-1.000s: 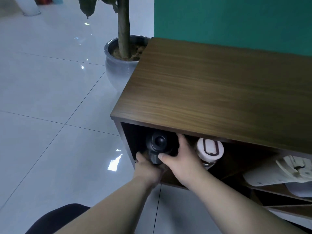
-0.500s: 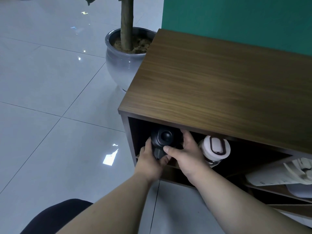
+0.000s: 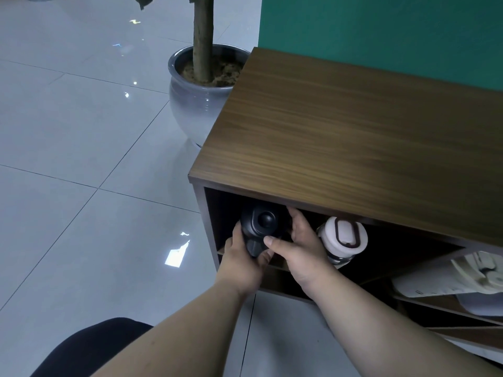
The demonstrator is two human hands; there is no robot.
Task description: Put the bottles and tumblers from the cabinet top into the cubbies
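A black tumbler (image 3: 260, 221) lies on its side in the top left cubby of the wooden cabinet (image 3: 353, 137), its round lid facing me. My left hand (image 3: 241, 261) grips its lower left side and handle. My right hand (image 3: 298, 247) holds its right side, thumb across the front. To the right in the same cubby lies a white bottle (image 3: 343, 238) with a dark loop on its cap, apart from my right hand. The cabinet top shows bare wood.
A grey plant pot (image 3: 196, 104) with a tree trunk stands on the tiled floor just left of the cabinet. White shoes (image 3: 462, 276) lie in the slanted shelves at lower right. A green wall rises behind the cabinet. A dark knee shows at bottom left.
Both hands stay on the black tumbler in the cubby. My left hand has closed further up around the tumbler's left side. The view has shifted a little, moving the cabinet right in frame.
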